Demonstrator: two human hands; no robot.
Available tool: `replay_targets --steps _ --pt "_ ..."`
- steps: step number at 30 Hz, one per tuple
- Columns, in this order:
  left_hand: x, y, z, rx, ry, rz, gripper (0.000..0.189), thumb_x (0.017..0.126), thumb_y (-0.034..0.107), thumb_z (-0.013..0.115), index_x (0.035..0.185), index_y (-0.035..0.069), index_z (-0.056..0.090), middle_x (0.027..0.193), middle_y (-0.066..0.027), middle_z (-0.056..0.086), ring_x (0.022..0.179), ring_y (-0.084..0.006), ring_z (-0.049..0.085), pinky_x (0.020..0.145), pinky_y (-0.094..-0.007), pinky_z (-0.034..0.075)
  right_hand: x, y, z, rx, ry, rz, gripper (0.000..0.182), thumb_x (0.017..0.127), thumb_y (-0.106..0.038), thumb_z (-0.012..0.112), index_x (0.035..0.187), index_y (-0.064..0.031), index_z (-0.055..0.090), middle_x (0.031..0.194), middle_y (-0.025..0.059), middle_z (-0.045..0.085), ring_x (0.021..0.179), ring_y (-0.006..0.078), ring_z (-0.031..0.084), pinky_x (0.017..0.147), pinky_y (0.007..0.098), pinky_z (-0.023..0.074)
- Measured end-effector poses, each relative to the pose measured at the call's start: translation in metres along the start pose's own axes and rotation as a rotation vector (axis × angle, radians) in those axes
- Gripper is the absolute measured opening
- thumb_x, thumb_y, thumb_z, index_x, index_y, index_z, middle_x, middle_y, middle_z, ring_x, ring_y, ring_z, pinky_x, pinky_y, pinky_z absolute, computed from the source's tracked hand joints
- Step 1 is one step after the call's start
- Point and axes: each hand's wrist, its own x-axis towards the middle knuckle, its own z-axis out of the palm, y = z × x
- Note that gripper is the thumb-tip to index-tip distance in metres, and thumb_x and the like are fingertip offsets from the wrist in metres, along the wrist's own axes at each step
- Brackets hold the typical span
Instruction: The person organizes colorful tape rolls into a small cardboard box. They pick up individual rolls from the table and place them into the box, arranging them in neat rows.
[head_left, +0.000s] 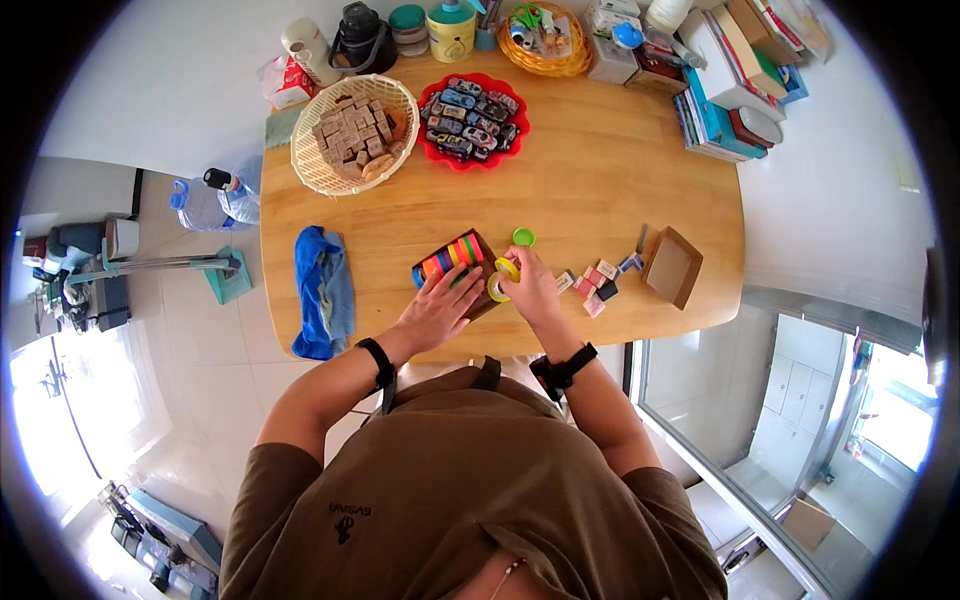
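A small brown cardboard box lies tilted on the table before me. Inside it a row of multicoloured tape rolls stands on edge. My left hand lies across the box and the near side of the row, fingers spread; what is under its palm is hidden. At the box's right end, my right hand pinches a yellow tape roll. Just below it, a second yellow roll touches or overlaps the box edge; whether my fingers hold it too I cannot tell. A bright green roll lies beyond my right hand.
Several small erasers or blocks and an open cardboard lid lie right. Blue cloths are left. Farther back stand a basket of wooden blocks, a red tray of toy cars and stacked books.
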Motion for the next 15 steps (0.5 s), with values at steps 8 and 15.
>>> replay_targets --steps 8,15 --pt "-0.002 -0.009 0.007 -0.013 0.023 0.055 0.079 0.079 0.029 0.070 0.146 0.007 0.035 0.156 -0.0092 0.026 0.140 -0.0316 0.028 0.112 -0.0476 0.029 -0.012 0.000 0.002 -0.186 0.151 -0.090 0.033 0.078 -0.014 0.069 0.109 -0.0091 0.058 0.102 0.0139 0.062 0.090 0.0357 0.063 0.073 0.0442 0.0520" --pt "-0.002 -0.008 0.006 0.023 0.010 0.059 0.079 0.079 0.030 0.071 0.146 0.008 0.035 0.155 -0.0102 0.027 0.140 -0.0319 0.028 0.112 -0.0488 0.027 -0.016 -0.027 0.017 -0.275 0.181 -0.078 0.031 0.079 -0.015 0.069 0.109 -0.0101 0.060 0.100 0.0127 0.062 0.087 0.0342 0.064 0.069 0.0420 0.0532"
